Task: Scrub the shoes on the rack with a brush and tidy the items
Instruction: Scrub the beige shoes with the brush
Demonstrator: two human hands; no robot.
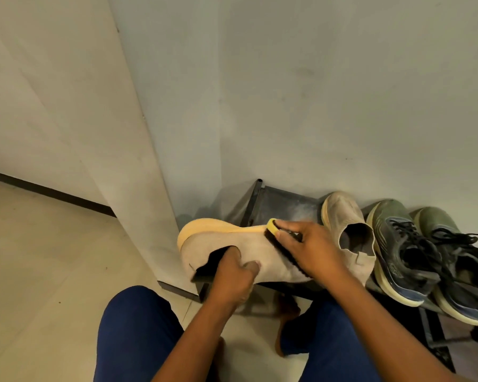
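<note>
**First shoe under the brush, three more waiting**

Nearest you, your left hand [233,274] has its grip curled into the opening of the beige shoe [232,245], held on its side off the rack [284,201]. Your right hand [312,250] grips the brush [276,238], bristles against the upper. Beyond, its mate [348,230] and the two dark sneakers [431,257] sit on the rack, seemingly unscrubbed; tidying remains.

No words, brand names or numbers can be read anywhere. The dark blue running shoe [403,260] at 3 o'clock bears a pale mark on its side, too blurred to make out. The beige slip-on shoes, brush and rack carry no legible markings.
</note>
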